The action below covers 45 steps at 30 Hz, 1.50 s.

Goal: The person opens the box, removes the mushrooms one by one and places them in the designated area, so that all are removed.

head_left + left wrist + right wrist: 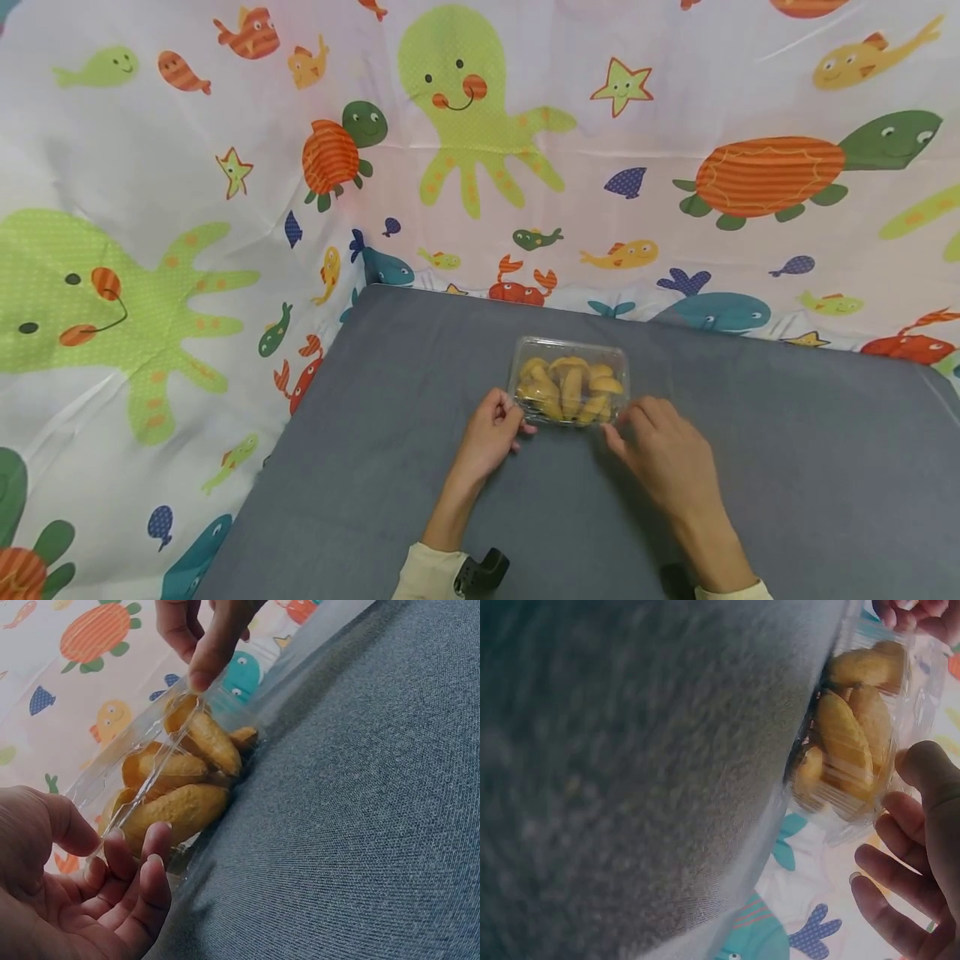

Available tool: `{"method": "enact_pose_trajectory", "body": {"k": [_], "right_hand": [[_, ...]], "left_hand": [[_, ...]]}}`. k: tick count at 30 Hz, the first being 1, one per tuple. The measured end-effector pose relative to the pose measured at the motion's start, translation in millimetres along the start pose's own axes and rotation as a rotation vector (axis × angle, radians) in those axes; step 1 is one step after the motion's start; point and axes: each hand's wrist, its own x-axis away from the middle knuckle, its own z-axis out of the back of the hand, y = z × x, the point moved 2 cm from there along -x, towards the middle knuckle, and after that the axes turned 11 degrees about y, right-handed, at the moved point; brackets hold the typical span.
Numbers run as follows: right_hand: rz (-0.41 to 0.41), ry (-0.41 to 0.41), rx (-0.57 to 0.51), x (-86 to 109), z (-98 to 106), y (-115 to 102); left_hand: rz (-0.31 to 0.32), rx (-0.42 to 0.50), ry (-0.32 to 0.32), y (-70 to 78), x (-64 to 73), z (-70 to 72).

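Note:
A clear plastic clamshell box [534, 343] stands on the grey table, holding several yellow-brown, mushroom-shaped pieces [572, 388]. Its lid lies over the top. At the near left corner, my left hand [491, 433] pinches the rim between thumb and forefinger; its other fingers [155, 881] curl loosely below. My right hand [663, 454] is at the near right corner, thumb and forefinger at the rim. In the right wrist view, the remaining fingers [896, 889] spread away from the box. The pieces show through the plastic walls in both wrist views.
Grey cloth covers the table [375, 500]. A white curtain [517, 125] printed with sea animals hangs behind the table and along its left side. A black wrist strap [482, 572] sits at my left sleeve.

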Motion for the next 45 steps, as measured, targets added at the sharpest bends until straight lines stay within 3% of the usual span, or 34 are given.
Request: {"method": "enact_pose_trajectory", "body": {"k": [11, 25, 45], "right_hand": [[0.021, 0.019, 0.043, 2.6, -3, 3], [-0.077, 0.043, 0.032, -31.9, 19, 10], [-0.269, 0.091, -0.066, -65.0, 19, 26]], "left_hand": [[-0.006, -0.014, -0.03, -0.2, 1.6, 1.1], [-0.019, -0.025, -0.012, 1.7, 2.6, 1.5], [-0.03, -0.051, -0.043, -3.1, -1.3, 0.0]]}}
